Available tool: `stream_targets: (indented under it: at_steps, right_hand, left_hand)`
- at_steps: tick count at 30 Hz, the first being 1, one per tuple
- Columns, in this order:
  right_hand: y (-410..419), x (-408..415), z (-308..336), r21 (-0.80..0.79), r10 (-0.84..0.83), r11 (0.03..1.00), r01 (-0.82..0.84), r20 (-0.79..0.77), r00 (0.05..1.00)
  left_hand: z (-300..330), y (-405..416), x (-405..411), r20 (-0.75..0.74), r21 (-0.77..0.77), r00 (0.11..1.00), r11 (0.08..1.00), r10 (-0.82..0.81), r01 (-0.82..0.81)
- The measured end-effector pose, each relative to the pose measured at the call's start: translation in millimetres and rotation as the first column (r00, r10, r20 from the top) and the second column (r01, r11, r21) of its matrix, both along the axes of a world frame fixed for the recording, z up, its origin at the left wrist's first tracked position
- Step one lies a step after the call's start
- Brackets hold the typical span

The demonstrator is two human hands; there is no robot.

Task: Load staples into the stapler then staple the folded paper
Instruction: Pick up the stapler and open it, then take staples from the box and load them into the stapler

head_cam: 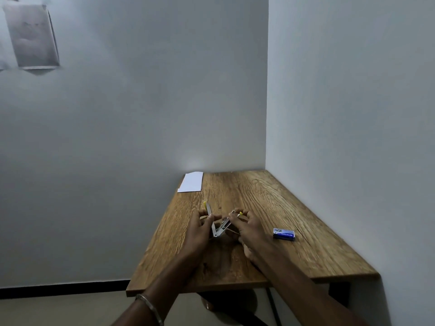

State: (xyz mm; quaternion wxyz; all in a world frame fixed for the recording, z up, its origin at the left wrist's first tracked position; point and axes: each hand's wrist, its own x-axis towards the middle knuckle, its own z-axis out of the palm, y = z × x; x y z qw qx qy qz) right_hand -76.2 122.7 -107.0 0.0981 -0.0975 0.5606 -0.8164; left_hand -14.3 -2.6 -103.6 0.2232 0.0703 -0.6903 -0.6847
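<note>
A small metal stapler (pixel 220 228) with yellow ends is swung wide open in a V shape above the middle of the wooden table (pixel 270 203). My left hand (pixel 200 228) pinches its left arm, which points up and away. My right hand (pixel 247 228) grips the right arm near its yellow tip. A small blue staple box (pixel 284 234) lies on the table to the right of my right hand. The folded white paper (pixel 191 182) lies flat at the far left corner of the table. I cannot tell whether staples sit in the stapler's channel.
The table stands in a corner, with white walls behind it and along its right side. Its left and near edges drop to the floor. A round stool (pixel 226 302) shows under the near edge. A grey sheet (pixel 31 35) hangs on the wall at upper left.
</note>
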Motion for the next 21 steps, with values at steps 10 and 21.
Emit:
stream_targets:
  at_steps: [10,21]
  right_hand:
    - [17,-9,2,0.307,0.012,0.948,0.078,-0.282,0.959]
    - [31,-21,-1,0.634,0.036,0.676,0.375,-0.537,0.843]
  left_hand:
    - [3,-39,14,-0.012,-0.158,1.0,0.987,0.008,-0.01]
    - [-3,-56,14,-0.007,-0.575,0.982,0.803,0.188,-0.158]
